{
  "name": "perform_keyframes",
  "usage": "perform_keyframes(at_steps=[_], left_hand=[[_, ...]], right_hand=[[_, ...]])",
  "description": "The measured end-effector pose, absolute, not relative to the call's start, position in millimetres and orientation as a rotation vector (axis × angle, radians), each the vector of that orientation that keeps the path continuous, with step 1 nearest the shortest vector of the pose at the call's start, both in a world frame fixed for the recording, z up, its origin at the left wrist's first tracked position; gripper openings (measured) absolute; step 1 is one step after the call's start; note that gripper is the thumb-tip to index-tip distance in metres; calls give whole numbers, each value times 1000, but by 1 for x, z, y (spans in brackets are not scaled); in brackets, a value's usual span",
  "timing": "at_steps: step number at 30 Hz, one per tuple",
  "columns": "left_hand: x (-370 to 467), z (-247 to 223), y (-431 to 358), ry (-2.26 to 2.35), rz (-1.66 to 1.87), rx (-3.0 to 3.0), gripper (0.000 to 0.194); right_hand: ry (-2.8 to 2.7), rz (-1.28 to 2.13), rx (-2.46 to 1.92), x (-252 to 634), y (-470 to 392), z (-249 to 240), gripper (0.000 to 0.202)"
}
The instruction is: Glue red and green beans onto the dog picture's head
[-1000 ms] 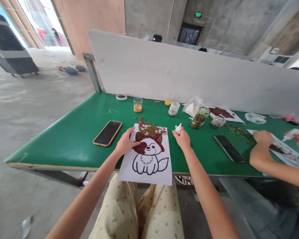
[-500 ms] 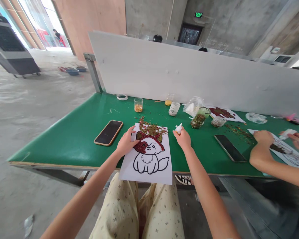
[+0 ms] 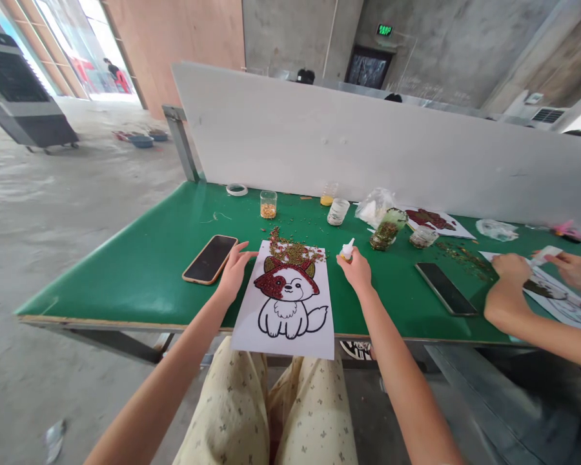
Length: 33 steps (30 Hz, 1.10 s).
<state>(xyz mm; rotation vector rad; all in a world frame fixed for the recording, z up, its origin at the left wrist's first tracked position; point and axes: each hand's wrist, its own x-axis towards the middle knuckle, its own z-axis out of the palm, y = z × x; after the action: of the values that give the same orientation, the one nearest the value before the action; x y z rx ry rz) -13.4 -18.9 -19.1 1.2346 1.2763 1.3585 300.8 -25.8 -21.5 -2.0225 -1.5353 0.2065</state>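
The left hand (image 3: 235, 268), at frame centre-left, is loosely spread and holds nothing; it lies between a black-screened phone in a tan case (image 3: 210, 259) and a white paper sheet with a black-outlined puppy (image 3: 283, 323), a fingertip just beside the sheet's left edge. The right hand (image 3: 356, 268) is closed around a small white nozzled squeeze bottle (image 3: 347, 249), right of the sheet. The sheet, at lower centre, overhangs the near edge of the green-topped table (image 3: 126, 258) (its bottom reaches over the lap). Green surface stretches from the tan-cased phone to the table's left edge; a narrower green strip separates sheet from bottle. Seeds (image 3: 295, 250) lie across the sheet's top edge. Counted: two phones, the second dark and slim (image 3: 445, 289) at centre-right; five clear or greenish containers behind; three picture sheets, one beneath a co-worker's hands (image 3: 510, 266) at far right.
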Motion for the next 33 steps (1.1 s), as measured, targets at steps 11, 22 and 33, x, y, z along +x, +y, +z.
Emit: perform_keyframes(at_steps=[11, 22, 33], left_hand=[[-21, -11, -22, 1186, 1619, 1104, 36], [-13, -10, -24, 1297, 1567, 1439, 26], [-13, -20, 11, 1567, 1345, 1296, 46]], right_hand=[[-1397, 173, -1920, 305, -30, -19, 37], [-1249, 674, -1460, 283, -25, -18, 39], [-748, 1286, -729, 206, 18, 10, 32]])
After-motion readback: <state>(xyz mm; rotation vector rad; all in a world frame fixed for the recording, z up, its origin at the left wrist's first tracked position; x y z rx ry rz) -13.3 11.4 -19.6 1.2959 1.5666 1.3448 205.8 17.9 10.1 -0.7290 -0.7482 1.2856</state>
